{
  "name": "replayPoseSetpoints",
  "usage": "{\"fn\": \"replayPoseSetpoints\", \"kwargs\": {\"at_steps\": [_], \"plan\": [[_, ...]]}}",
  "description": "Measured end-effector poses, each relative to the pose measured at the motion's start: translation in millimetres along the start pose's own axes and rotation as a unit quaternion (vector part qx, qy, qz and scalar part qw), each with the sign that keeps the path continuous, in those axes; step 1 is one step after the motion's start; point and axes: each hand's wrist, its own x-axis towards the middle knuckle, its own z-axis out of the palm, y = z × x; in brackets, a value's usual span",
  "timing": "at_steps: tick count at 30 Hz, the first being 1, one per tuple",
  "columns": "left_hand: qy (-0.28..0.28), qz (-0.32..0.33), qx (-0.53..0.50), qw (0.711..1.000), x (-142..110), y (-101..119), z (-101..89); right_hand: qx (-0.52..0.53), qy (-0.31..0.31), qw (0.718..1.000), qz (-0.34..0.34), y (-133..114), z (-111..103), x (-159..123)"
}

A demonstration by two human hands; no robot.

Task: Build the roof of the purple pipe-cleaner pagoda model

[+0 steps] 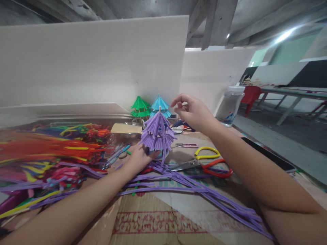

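Note:
A purple pagoda model (157, 131), with two tiers of fuzzy pipe-cleaner roof and a thin stick at its tip, stands upright in front of me. My left hand (143, 157) grips it low down, the thumb across its front; part of the base is hidden. Up and to the right of its tip, my right hand (189, 110) hovers with loosely bent fingers and holds nothing I can see. Long purple pipe cleaners (184, 182) lie across the table before the model. Scissors (198, 164) with one yellow and one red handle rest among them.
Behind stand a green pagoda (140, 107) and a blue pagoda (159, 102). Bundles of colored pipe cleaners (56, 148) fill the left side. Small pink-handled snips (187, 145), a glue gun (181, 124), a water bottle (231, 105) and a dark phone (268, 154) lie or stand rightward.

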Motion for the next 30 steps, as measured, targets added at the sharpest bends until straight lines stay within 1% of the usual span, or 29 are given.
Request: {"fn": "replayPoseSetpoints", "kwargs": {"at_steps": [3,5,6,10,11,13,17,20,23,27,30], "plan": [[-0.002,0.008,-0.001,1.000,-0.4,-1.3,0.6,-0.043,-0.020,0.999,-0.022,2.0,-2.0,0.5],[-0.004,0.015,-0.002,1.000,-0.7,-1.7,0.5,-0.055,-0.025,0.997,-0.041,3.3,-2.6,0.9],[-0.004,0.014,-0.002,1.000,-0.9,-1.8,0.4,-0.048,-0.026,0.998,-0.036,3.6,-2.5,0.9],[-0.003,0.005,0.006,1.000,-1.0,-1.1,-0.4,0.019,-0.032,0.999,0.040,2.8,0.2,0.2],[-0.003,0.005,0.006,1.000,-0.9,-0.8,-0.5,0.034,-0.034,0.998,0.050,2.1,1.0,-0.1],[-0.004,0.008,0.001,1.000,-0.6,-0.1,-0.8,0.046,-0.037,0.997,0.047,0.2,1.9,-0.7],[-0.003,0.011,-0.005,1.000,-0.5,0.9,-1.1,-0.006,-0.030,0.999,0.030,-4.2,1.9,-1.3],[-0.002,0.025,-0.001,1.000,-0.7,1.1,-1.2,-0.025,-0.032,0.999,0.033,-5.1,1.7,-1.4],[0.001,0.031,-0.001,1.000,-0.6,1.8,-1.3,-0.016,-0.056,0.998,0.032,-3.3,2.6,-1.3],[0.006,0.028,-0.003,1.000,-0.5,1.3,-0.8,0.019,-0.107,0.994,0.020,-0.9,5.0,-0.9],[0.005,0.042,0.007,0.999,-0.4,-1.4,0.3,0.037,-0.117,0.992,0.022,-0.7,7.2,-0.7]]}}
